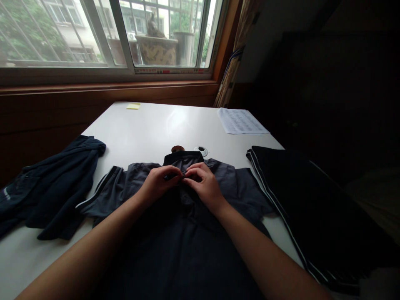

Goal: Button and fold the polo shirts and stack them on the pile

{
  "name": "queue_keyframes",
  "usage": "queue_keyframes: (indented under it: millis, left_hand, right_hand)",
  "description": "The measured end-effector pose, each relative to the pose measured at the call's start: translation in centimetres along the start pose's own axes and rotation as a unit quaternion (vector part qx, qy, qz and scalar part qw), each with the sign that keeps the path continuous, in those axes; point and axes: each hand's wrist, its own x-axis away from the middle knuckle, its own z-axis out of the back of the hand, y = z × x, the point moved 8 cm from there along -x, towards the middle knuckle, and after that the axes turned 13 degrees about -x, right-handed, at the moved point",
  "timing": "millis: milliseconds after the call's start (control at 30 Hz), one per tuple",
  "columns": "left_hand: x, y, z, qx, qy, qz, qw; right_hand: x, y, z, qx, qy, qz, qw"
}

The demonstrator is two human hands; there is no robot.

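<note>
The dark grey short-sleeved shirt [184,233] with a black collar [183,156] lies front up, its collar end pointing away from the person toward the window and its long axis running from the near edge of the view toward the far side. Its sleeves spread out to either side, the left one edged with a black and white band. Under it is a glossy white table [162,125]. Just beyond the collar, partly hidden by it, are a small brown round object [178,148] and a white ring-shaped object [204,153] with a dark middle. A crumpled navy garment [68,179] lies to the left of the shirt, and a black garment with thin white stripes [293,196] to the right. Farther off are a small yellow paper note [133,106] and some printed white sheets [242,121]. Past the table stand a brown wooden wall panel [162,95], a sliding window [125,74] with bars and a patterned planter [158,51] outside, and a patterned tan curtain [229,83]; the room to the right is very dark. The left hand [161,180] and right hand [204,183] meet at the shirt's front, centred just below the collar, fingertips and thumbs pinched together on its fabric. The sleeves extend outward past both hands, and the body of the shirt lies between and beneath the forearms.
</note>
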Motion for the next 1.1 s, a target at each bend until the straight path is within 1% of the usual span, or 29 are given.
queue_keyframes:
  millis: [167, 367, 467, 633, 800, 1100]
  left_hand:
    - [0.0, -0.5, 0.0, 0.037, 0.009, 0.022, 0.999]
    - [0.2, -1.4, -0.9, 0.133, -0.026, 0.085, 0.987]
    - [0.1, -1.2, -1.2, 0.162, -0.042, 0.072, 0.983]
    - [0.0, -0.9, -1.2, 0.098, -0.033, 0.039, 0.994]
    - [0.1, -0.8, -0.9, 0.043, -0.003, 0.029, 0.999]
    - [0.4, 0.5, -0.1, -0.076, 0.043, -0.027, 0.996]
  right_hand:
    - [0.2, -1.0, -0.1, 0.036, 0.002, 0.038, 0.999]
    - [0.4, -1.0, -0.2, 0.057, 0.003, 0.043, 0.997]
    - [0.4, -1.0, -0.3, 0.064, 0.002, 0.05, 0.997]
    - [0.4, -1.2, -0.4, 0.073, -0.007, 0.054, 0.996]
    - [0.4, -1.4, -0.4, 0.073, -0.01, 0.055, 0.996]
    - [0.5, -1.3, -0.3, 0.07, -0.004, 0.053, 0.996]
